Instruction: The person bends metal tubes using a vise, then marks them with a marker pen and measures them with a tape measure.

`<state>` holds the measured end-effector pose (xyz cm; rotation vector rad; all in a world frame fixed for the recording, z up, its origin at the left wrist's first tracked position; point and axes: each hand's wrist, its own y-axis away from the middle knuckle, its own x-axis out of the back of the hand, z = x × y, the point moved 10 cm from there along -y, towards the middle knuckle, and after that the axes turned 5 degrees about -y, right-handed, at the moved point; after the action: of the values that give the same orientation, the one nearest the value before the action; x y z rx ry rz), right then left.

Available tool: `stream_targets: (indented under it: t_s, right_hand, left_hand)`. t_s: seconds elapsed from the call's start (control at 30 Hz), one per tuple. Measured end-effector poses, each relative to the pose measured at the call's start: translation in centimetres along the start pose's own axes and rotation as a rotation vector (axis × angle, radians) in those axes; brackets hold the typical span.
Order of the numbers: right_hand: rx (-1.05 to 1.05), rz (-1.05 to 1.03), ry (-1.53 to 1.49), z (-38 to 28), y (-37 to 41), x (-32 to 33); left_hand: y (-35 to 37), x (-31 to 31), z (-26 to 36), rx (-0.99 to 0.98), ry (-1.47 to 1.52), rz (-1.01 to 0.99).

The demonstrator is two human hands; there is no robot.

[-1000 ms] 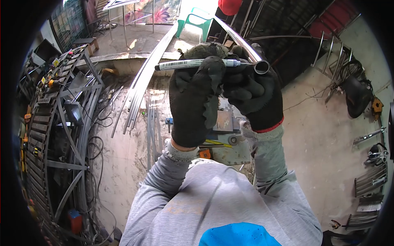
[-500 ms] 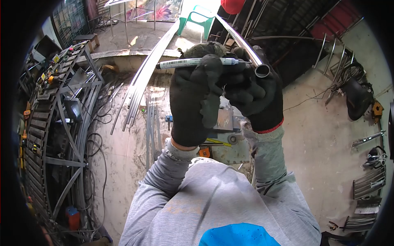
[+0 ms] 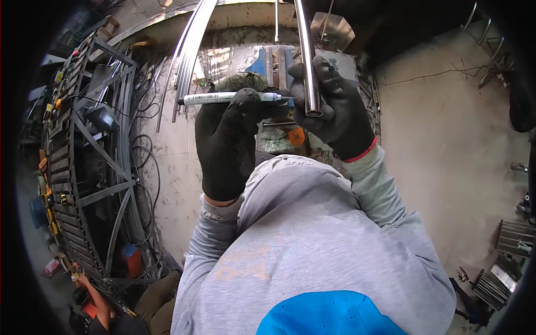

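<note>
My left hand (image 3: 226, 139), in a black glove, is closed on a white marker (image 3: 215, 98) with a dark end. The marker lies level, its thin tip pointing right toward the pipe. A greenish-grey bundle (image 3: 240, 82) shows just behind that hand. My right hand (image 3: 338, 111), also in a black glove with a red cuff edge, grips a shiny metal pipe (image 3: 308, 61) near its open end. The pipe runs away from me toward the top of the view. Between the marker tip and the pipe a small gap shows.
Long metal bars (image 3: 192, 50) extend at the upper left. A metal rack (image 3: 72, 151) with tools and cables stands at left. Behind my hands is a blue machine (image 3: 259, 61); an orange tape measure (image 3: 296, 135) lies nearer. Another person's arm (image 3: 96, 296) shows at lower left.
Both hands have moved left in view, with the marker and pipe. The pipe now stands more upright in view, and the marker tip shows beside it. The view has shifted, revealing the other person.
</note>
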<state>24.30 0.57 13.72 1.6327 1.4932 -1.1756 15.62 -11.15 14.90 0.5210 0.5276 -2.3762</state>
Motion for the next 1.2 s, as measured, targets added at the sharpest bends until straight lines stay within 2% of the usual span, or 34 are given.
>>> stream_targets:
  t_s: [0.03, 0.1, 0.13, 0.17, 0.23, 0.33, 0.4, 0.43, 0.47, 0.57, 0.63, 0.67, 0.73, 0.83, 0.93, 1.03, 1.13, 1.2]
  right_hand:
    - [0.049, 0.231, 0.226, 0.0, 1.1, 1.7]
    - [0.165, 0.321, 0.348, -0.5, 2.8, 3.1]
    - [0.218, 0.371, 0.413, -0.7, 3.7, 3.8]
    - [0.347, 0.326, 0.955, -2.1, 3.9, 2.8]
    - [0.469, 0.277, 1.483, -2.1, 4.5, 1.8]
    - [0.485, 0.300, 1.292, -1.9, 4.9, 3.4]
    - [0.588, 0.286, 1.471, -2.1, 5.2, 2.4]
    - [0.592, 0.293, 1.461, -2.0, 5.4, 2.5]
    - [0.554, 0.329, 1.368, -1.9, 5.5, 3.3]
    - [0.495, 0.391, 1.208, -1.0, 5.5, 5.0]
    - [0.472, 0.418, 1.150, -0.8, 5.6, 5.5]
    - [0.458, 0.410, 1.141, -0.8, 5.5, 5.7]
    - [0.446, 0.401, 1.131, -0.6, 5.3, 5.7]
    - [0.621, 0.391, 1.178, -1.5, 6.0, 4.2]
    - [0.612, 0.411, 1.257, -1.7, 6.3, 3.8]
    - [0.532, 0.396, 1.210, -1.1, 6.0, 4.7]
    - [0.550, 0.377, 1.260, -1.1, 6.0, 4.4]
    - [0.636, 0.371, 1.293, -1.4, 6.3, 3.6]
  left_hand:
    - [0.4, -0.1, 0.0, -0.038, -0.241, -0.028]
    - [0.7, -1.4, -1.7, 0.173, 0.061, -0.008]
    - [1.0, -1.6, -2.0, 0.192, 0.049, -0.008]
    - [1.4, -1.5, -2.3, 0.224, -0.093, -0.007]
    - [1.8, -1.7, -2.9, 0.266, -0.221, 0.009]
    - [2.0, -1.8, -3.1, 0.273, -0.354, 0.046]
    - [1.7, -2.1, -2.7, 0.257, -0.447, 0.018]
    - [1.6, -2.2, -2.7, 0.246, -0.492, 0.006]
    - [1.5, -2.3, -2.6, 0.236, -0.538, -0.006]
    - [1.4, -2.1, -3.4, 0.251, -0.408, 0.031]
    - [1.2, -2.6, -2.9, 0.261, -0.599, -0.011]
    - [1.2, -2.7, -2.7, 0.263, -0.602, -0.012]
    - [1.3, -3.0, -3.1, 0.340, -0.611, -0.075]
    - [1.0, -3.3, -3.0, 0.262, -0.667, -0.058]
    - [0.8, -3.5, -3.0, 0.269, -0.713, -0.067]
    - [1.2, -3.1, -3.4, 0.321, -0.697, -0.109]
    - [1.3, -3.2, -3.4, 0.317, -0.732, -0.122]
    - [1.2, -3.2, -3.3, 0.280, -0.764, -0.135]
